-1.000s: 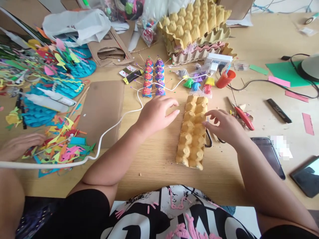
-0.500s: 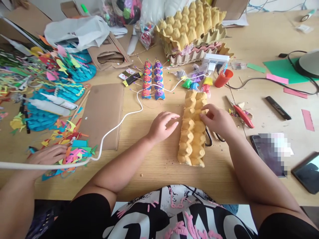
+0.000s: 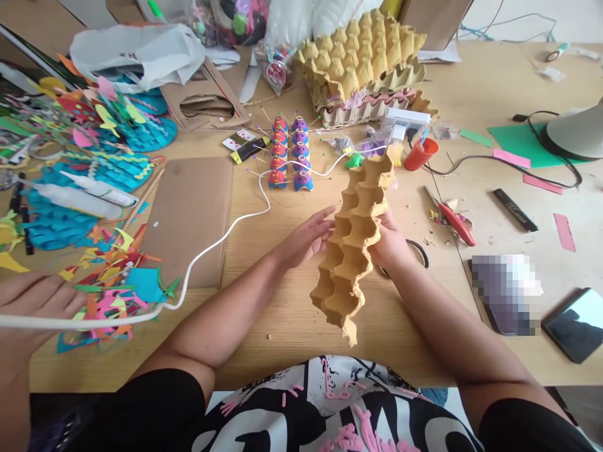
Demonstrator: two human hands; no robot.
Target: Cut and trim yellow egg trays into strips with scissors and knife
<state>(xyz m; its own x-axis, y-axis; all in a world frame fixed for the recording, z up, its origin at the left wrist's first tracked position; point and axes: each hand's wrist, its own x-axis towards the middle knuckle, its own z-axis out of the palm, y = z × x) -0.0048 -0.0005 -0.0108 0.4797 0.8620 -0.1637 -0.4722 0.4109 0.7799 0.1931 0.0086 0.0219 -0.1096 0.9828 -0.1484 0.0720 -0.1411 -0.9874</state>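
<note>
Pale wood-grain table (image 3: 292, 342), seam (image 3: 462, 257) toward right; whitish wall (image 3: 577, 22) behind; light soft.

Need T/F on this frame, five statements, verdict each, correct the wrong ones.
1. The right hand holds the egg-carton strip. True.
2. The egg-carton strip lies flat, hollows down. False: it is tilted, hollows facing the camera.
3. The red cup is right of the purple painted pieces. True.
4. The left hand holds the red-handled cutter. False: the left hand is at the strip's left side; the cutter lies on the table.
5. The white cable crosses the brown cardboard sheet. True.
</note>
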